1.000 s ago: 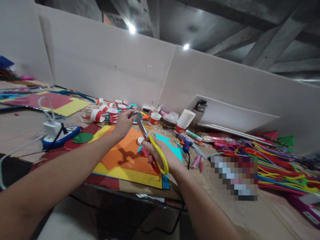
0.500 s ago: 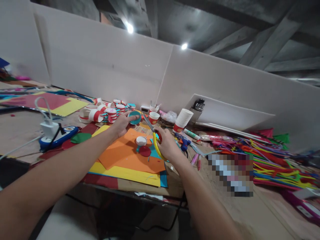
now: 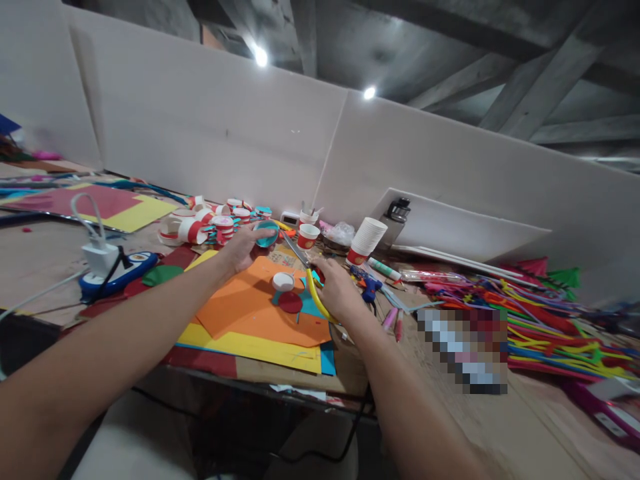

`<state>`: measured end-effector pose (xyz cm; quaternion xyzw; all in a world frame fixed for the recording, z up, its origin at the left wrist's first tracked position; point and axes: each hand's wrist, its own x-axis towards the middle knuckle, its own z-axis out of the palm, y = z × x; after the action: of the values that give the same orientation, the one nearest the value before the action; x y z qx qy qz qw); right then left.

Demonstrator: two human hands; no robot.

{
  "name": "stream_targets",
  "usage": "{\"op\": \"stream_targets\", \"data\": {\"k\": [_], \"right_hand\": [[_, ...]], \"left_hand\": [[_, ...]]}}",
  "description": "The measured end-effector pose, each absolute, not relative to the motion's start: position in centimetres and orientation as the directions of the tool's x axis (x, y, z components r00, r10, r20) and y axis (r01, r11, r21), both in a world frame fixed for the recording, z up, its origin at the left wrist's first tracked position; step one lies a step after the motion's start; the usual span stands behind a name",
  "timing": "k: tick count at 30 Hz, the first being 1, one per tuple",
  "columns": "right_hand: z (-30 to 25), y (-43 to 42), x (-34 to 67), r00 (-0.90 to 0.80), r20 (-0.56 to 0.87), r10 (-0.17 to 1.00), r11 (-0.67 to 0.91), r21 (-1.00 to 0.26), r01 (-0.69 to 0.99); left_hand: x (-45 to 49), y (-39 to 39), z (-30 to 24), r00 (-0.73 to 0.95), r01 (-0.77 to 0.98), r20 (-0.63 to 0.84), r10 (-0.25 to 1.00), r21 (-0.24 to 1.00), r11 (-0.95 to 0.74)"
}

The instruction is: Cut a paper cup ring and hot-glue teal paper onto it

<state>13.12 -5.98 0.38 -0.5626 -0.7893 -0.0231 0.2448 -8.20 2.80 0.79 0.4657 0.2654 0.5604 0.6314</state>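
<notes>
My left hand [image 3: 243, 249] is closed on a small round teal piece [image 3: 267, 235], with the thumb over its face; whether it is a paper disc or a cup base covered in paper I cannot tell. In my right hand [image 3: 336, 283] are scissors [image 3: 314, 288] with yellow handles. Their metal blades point up and left, close to the teal piece but apart from it. Below the hands, a white cup piece [image 3: 284, 282] and a dark red paper circle [image 3: 291, 303] lie on teal scraps over orange paper [image 3: 240, 303].
Yellow paper [image 3: 260, 350] lies under the orange. Cut red-and-white cups [image 3: 193, 231] sit at the back left, and a cup stack [image 3: 367, 239] stands behind my right hand. A blue glue gun [image 3: 371, 287], colourful pipe cleaners [image 3: 550, 320] and a power strip [image 3: 120, 272] flank the work area.
The teal piece has tilted and shifted slightly left in my left hand. The scissors have moved slightly down and left, leaving a wider gap to the piece.
</notes>
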Motion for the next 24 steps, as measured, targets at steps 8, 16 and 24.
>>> {"op": "stream_targets", "data": {"k": [8, 16, 24], "right_hand": [[0.67, -6.29, 12.96, -0.235, 0.385, 0.893, 0.338, -0.224, 0.914], [0.30, -6.15, 12.93, -0.215, 0.393, 0.894, 0.319, -0.221, 0.921], [0.50, -6.57, 12.56, -0.163, 0.394, 0.905, 0.244, -0.166, 0.955]], "left_hand": [[-8.25, 2.75, 0.64, 0.253, -0.395, 0.196, 0.947, 0.915, -0.083], [-8.10, 2.57, 0.48, 0.253, -0.355, 0.218, 0.943, 0.927, -0.119], [-7.60, 2.48, 0.16, 0.262, -0.314, 0.256, 0.931, 0.934, -0.168]]}}
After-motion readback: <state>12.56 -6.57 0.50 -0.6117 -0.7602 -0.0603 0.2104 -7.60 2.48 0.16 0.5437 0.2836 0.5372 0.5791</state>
